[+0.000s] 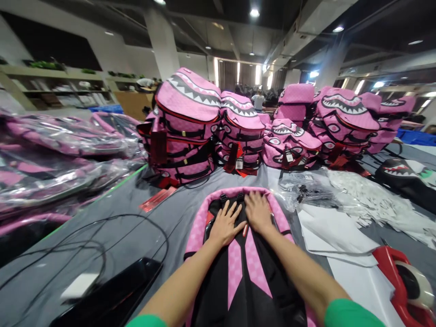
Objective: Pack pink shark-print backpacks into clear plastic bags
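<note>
A black and pink backpack (260,272) lies on the grey table cover with its straps side up, its pink rim curving round the top. My left hand (226,223) rests on the upper left of the black back panel, fingers spread. Near the top edge, my right hand (258,210) lies flat on the right side of the panel, fingers a little apart and slightly blurred. Between the hands a small red and white tag (245,229) shows. Neither hand holds anything.
Stacked pink backpacks (190,122) with shark mouths stand behind. Plastic-wrapped bags (64,141) fill the left. A black device (116,290), a white block (80,287) and cables lie front left. White papers (334,231), clear plastic bags (306,186) and a red tape dispenser (395,277) are on the right.
</note>
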A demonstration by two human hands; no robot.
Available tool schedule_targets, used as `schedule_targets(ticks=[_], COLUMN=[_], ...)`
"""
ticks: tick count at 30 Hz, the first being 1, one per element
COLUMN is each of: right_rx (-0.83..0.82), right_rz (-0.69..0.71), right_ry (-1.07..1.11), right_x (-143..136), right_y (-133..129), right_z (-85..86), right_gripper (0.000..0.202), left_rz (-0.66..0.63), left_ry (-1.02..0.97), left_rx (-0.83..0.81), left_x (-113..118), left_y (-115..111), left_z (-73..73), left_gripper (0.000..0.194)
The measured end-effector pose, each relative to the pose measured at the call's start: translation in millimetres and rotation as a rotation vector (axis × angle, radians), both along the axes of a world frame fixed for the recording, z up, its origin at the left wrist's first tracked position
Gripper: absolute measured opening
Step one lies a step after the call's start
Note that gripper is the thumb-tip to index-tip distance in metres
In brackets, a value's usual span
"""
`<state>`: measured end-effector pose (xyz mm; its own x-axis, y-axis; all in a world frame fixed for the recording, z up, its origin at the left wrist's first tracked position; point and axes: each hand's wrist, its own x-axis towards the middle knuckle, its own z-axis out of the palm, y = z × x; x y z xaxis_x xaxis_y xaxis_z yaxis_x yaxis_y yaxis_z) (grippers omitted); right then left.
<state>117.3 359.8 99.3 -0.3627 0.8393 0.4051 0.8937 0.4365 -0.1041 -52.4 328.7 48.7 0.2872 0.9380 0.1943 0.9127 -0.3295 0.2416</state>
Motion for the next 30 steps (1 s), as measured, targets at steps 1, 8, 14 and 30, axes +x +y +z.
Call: schedule_targets(ticks=[1,8,14,30], right_rx=[-0.052,-0.079,0.162,0.204], right_rz=[-0.018,-0.021,-0.219,-0.301], right_ry=[-0.026,0.112,0.317,0.771], right_x=[-0.5,1.4,51.2,184.4], right_y=[1.9,1.5,11.9,46.1], right_z=[-13.4,-46.5,-11.9,180.3], right_gripper=[0.049,0.044,0.048,0.030], left_rz=[-0.002,0.026,0.054,-0.039], left_ry=[-0.001,0.092,0.087,-0.437], left_rx=[0.023,0.132,0.027,0.174], left_x=[-1.5,12.0,33.2,37.0], left_y=[0.8,-19.5,-53.7,-44.1], left_z=[-1.9,8.8,-7.6,1.7], left_gripper=[0.065,0.054,0.068,0.045])
